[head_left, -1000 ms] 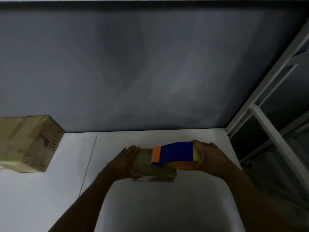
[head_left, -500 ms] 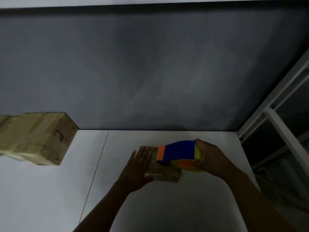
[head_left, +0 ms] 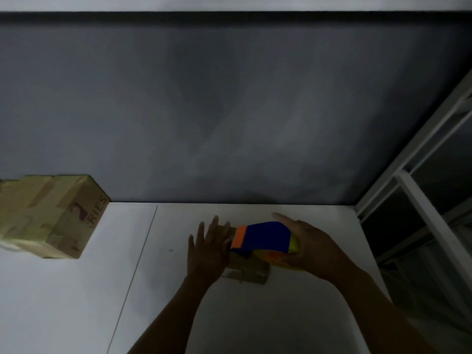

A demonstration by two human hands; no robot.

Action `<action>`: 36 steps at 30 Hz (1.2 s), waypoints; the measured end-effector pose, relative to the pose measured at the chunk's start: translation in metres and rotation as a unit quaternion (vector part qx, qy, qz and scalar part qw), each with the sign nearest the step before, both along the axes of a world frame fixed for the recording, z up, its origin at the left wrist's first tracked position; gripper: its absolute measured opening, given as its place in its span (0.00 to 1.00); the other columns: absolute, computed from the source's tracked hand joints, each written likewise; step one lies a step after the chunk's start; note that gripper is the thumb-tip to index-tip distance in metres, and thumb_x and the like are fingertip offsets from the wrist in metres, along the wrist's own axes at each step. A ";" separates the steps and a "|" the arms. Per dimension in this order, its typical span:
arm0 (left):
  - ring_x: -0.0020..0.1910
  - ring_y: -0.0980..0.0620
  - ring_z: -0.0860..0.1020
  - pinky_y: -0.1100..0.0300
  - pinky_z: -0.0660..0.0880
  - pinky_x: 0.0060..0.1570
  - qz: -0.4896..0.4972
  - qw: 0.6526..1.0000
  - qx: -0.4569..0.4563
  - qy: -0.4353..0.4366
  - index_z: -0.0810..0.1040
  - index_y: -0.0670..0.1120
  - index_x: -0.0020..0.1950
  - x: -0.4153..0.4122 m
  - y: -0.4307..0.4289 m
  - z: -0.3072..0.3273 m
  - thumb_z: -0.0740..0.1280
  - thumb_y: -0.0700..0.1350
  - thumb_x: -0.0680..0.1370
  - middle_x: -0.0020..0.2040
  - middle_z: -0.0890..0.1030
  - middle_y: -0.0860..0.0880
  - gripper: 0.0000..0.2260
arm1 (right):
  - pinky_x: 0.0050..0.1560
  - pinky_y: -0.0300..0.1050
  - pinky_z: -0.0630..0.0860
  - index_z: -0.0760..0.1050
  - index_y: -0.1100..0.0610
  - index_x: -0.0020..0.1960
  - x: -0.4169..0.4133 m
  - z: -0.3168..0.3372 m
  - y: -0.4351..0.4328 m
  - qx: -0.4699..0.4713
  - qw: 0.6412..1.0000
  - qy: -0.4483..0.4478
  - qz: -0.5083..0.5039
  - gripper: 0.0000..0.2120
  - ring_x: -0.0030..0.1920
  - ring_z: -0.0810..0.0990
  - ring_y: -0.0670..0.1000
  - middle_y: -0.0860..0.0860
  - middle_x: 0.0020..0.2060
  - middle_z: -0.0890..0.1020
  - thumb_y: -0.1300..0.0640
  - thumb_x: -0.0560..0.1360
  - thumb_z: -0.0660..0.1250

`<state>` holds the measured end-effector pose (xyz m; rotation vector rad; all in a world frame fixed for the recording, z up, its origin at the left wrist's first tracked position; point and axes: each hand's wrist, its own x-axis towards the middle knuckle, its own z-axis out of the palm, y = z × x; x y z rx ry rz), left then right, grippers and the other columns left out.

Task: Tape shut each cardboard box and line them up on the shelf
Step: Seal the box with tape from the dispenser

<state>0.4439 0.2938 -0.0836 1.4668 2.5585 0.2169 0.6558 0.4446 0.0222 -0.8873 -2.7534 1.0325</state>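
Note:
A small cardboard box (head_left: 251, 270) lies on the white shelf surface (head_left: 255, 315), mostly covered by both hands. My left hand (head_left: 208, 249) rests flat against its left end, fingers spread and straight. My right hand (head_left: 310, 247) grips a tape dispenser (head_left: 263, 237) with a blue body, orange front and yellow-green back, held over the top of the small box. A bigger taped cardboard box (head_left: 51, 215) with printed letters stands at the left, against the back wall.
A dark grey wall (head_left: 229, 111) closes the back of the shelf. A white metal frame (head_left: 419, 195) runs along the right edge. A thin seam (head_left: 138, 264) divides the white surface between the two boxes.
My left hand has gone from wrapping the small box's left end to lying flat with fingers spread. The dispenser has stayed over the box. The view has shifted a little.

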 end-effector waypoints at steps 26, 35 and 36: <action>0.74 0.40 0.58 0.37 0.56 0.68 -0.054 0.995 -0.045 0.075 0.59 0.52 0.76 -0.010 -0.004 0.004 0.42 0.61 0.80 0.75 0.63 0.45 0.27 | 0.62 0.36 0.70 0.57 0.37 0.72 0.074 -0.059 0.015 -0.033 0.998 -0.042 -0.028 0.41 0.63 0.70 0.39 0.34 0.65 0.69 0.37 0.65 0.74; 0.77 0.48 0.50 0.46 0.50 0.74 -0.144 0.990 0.006 -0.003 0.52 0.51 0.76 0.012 -0.023 -0.012 0.42 0.58 0.82 0.77 0.53 0.50 0.24 | 0.61 0.37 0.70 0.50 0.37 0.71 0.049 -0.066 -0.005 -0.031 0.999 -0.020 -0.031 0.40 0.64 0.71 0.46 0.46 0.67 0.70 0.44 0.69 0.73; 0.77 0.50 0.48 0.48 0.48 0.75 -0.152 0.988 0.014 -0.011 0.50 0.52 0.76 0.017 -0.024 -0.011 0.41 0.58 0.82 0.76 0.51 0.52 0.23 | 0.60 0.37 0.70 0.50 0.37 0.71 0.047 -0.066 -0.007 -0.032 0.999 -0.016 -0.030 0.40 0.64 0.71 0.46 0.46 0.67 0.70 0.44 0.69 0.73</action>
